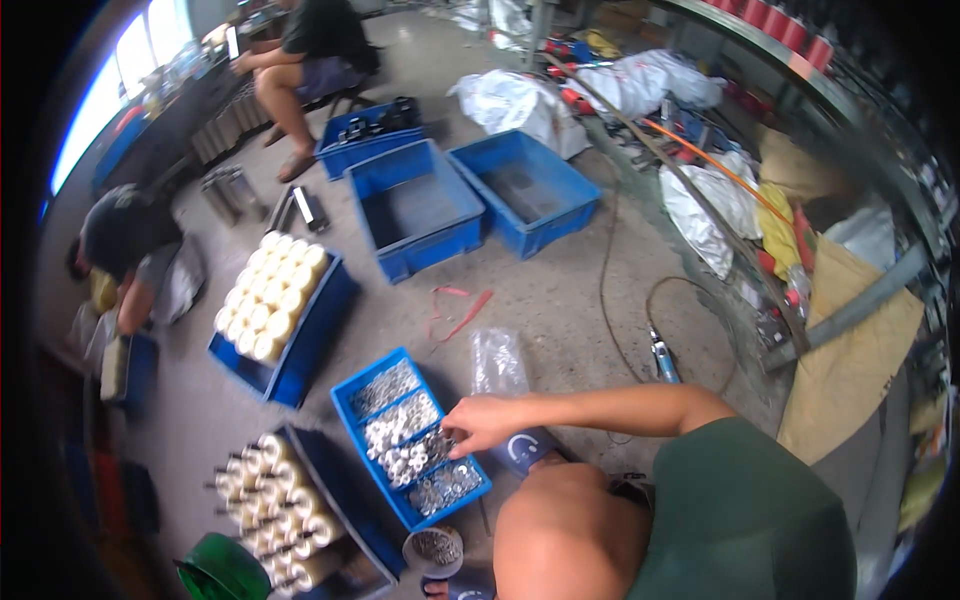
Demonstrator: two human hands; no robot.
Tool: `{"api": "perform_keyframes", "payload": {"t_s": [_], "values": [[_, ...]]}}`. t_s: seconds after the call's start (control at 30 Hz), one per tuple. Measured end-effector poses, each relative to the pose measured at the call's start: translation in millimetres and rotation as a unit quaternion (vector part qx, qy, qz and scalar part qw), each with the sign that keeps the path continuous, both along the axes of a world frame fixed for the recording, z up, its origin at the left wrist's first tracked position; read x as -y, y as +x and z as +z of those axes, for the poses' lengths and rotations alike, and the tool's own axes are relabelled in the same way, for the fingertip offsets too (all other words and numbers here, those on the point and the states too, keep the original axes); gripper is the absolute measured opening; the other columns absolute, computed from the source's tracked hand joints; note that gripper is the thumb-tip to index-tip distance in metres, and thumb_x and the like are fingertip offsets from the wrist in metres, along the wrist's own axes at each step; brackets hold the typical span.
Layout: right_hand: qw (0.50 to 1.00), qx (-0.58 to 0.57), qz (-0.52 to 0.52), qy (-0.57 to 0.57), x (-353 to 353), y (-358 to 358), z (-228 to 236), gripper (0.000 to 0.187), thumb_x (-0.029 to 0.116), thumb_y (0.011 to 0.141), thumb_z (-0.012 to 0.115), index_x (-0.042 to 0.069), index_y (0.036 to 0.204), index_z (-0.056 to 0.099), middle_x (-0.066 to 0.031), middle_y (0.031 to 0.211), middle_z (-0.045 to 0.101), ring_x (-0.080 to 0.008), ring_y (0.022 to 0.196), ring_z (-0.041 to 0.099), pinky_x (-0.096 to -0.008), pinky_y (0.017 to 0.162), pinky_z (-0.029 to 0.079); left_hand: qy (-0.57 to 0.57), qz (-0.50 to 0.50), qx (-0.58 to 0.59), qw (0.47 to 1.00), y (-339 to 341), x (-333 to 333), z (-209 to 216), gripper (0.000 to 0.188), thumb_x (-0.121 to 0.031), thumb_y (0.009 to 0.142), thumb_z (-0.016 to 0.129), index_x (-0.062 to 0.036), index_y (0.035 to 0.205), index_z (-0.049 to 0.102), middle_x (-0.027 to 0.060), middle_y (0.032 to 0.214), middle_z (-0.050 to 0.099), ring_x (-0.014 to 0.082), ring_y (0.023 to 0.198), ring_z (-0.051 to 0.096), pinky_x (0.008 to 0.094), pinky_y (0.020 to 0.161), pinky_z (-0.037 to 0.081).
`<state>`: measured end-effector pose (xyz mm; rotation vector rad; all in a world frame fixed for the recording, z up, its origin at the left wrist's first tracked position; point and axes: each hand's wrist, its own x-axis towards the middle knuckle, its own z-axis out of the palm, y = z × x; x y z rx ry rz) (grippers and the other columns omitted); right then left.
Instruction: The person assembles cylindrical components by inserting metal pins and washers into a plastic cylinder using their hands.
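Note:
My right hand (481, 424) reaches over a blue divided parts box (406, 512) on the floor, its fingers bent together at the compartment of dark metal parts (434, 446). Whatever its fingertips pinch is too small to make out. Other compartments hold white ring-shaped parts (402, 417), grey metal parts (385, 386) and silvery washers (447, 486). By the near end of the box stands a small round tub (433, 549) of small metal pieces. My left hand is out of the picture.
Blue crates hold cream rollers (268, 295) and rollers with dark shafts (275, 510). Behind are blue bins (415, 205), a clear plastic bag (498, 362) and a corded tool (662, 357). A green container (222, 568) stands nearby. Two people (318, 45) sit at left.

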<state>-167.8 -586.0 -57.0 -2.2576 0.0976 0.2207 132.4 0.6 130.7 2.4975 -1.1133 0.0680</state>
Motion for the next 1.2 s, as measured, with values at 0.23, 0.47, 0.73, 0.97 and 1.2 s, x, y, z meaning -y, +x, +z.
{"api": "perform_keyframes", "payload": {"t_s": [0.23,0.47,0.73,0.97,1.2], "values": [[0.940,0.133,-0.192,0.248,-41.9,31.1,71.9,0.063,0.036,0.084,0.083,-0.003,0.127,0.058,-0.0150,0.110,0.071,-0.0179,0.083,0.068,-0.0342,0.072,0.056,-0.249,0.067,-0.480,0.839,-23.2,273.8,29.9,0.027,-0.014,0.092,0.066,0.0030,0.112,0.067,0.0102,0.104,0.073,0.0185,0.092,0.069,0.0311,0.080,0.054],[0.796,0.237,-0.392,0.396,-27.9,-89.4,138.3,0.056,0.045,0.090,0.077,-0.001,0.118,0.062,-0.0070,0.102,0.068,-0.0068,0.083,0.060,-0.0246,0.061,0.048,-0.165,-0.092,-0.541,0.819,-139.5,468.1,13.9,0.028,-0.015,0.083,0.075,0.0045,0.103,0.074,0.0114,0.099,0.072,0.0171,0.082,0.062,0.0330,0.077,0.048],[0.715,0.248,-0.592,0.276,-20.4,-194.6,171.8,0.054,0.062,0.083,0.075,0.010,0.081,0.059,0.0029,0.068,0.053,-0.0058,0.055,0.047,-0.0237,0.045,0.034,-0.102,-0.177,-0.515,0.833,-268.2,517.4,15.1,0.039,-0.023,0.083,0.073,0.0033,0.111,0.072,0.0088,0.093,0.074,0.0190,0.088,0.065,0.0348,0.074,0.047],[0.600,0.218,-0.656,0.403,-17.3,-266.9,114.2,0.050,0.060,0.077,0.078,0.015,0.073,0.058,0.0026,0.063,0.050,-0.0092,0.054,0.043,-0.0280,0.049,0.032,0.003,-0.240,-0.537,0.809,-324.5,520.0,2.2,0.035,-0.023,0.085,0.070,0.0033,0.108,0.074,0.0080,0.092,0.072,0.0168,0.084,0.063,0.0302,0.073,0.047],[0.354,0.324,-0.714,0.509,-7.3,-460.6,-41.0,0.039,0.055,0.081,0.076,0.022,0.083,0.056,0.0053,0.069,0.047,-0.0076,0.055,0.042,-0.0225,0.045,0.027,0.017,-0.131,-0.483,0.866,-136.6,452.5,-67.1,0.029,-0.013,0.092,0.069,-0.0014,0.118,0.070,0.0210,0.127,0.065,0.0270,0.112,0.064,0.0393,0.089,0.054]]}}
